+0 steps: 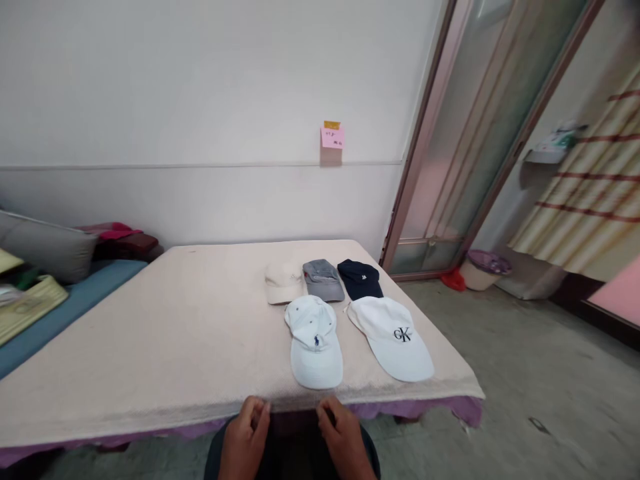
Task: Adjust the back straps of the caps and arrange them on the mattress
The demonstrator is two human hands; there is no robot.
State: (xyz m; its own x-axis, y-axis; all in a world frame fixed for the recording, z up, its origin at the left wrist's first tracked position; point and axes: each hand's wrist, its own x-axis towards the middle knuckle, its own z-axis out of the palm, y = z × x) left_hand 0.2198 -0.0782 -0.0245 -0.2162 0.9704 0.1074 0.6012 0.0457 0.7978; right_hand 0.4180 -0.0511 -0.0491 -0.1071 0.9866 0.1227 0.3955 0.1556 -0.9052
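My left hand point(249, 430) and my right hand point(340, 430) are in front of the table's near edge, above my knees. Both have their fingers curled in towards the thumbs, and no object shows in either. Closest to them lies a pale blue cap point(314, 343) with a small dark horseman logo, its brim towards me. Right of it is a white cap point(393, 337) with black letters on the front. Behind these sit a beige cap point(284, 283), a grey cap point(323, 280) and a navy cap point(360, 280) in a row.
A cream cloth point(165, 340) covers the table, with a purple cloth point(465, 410) hanging below its edge. At left are a grey cushion point(47, 247) and a blue mat point(100, 283). A pink note point(332, 137) is taped to the wall. A bin point(483, 270) stands right of the sliding door.
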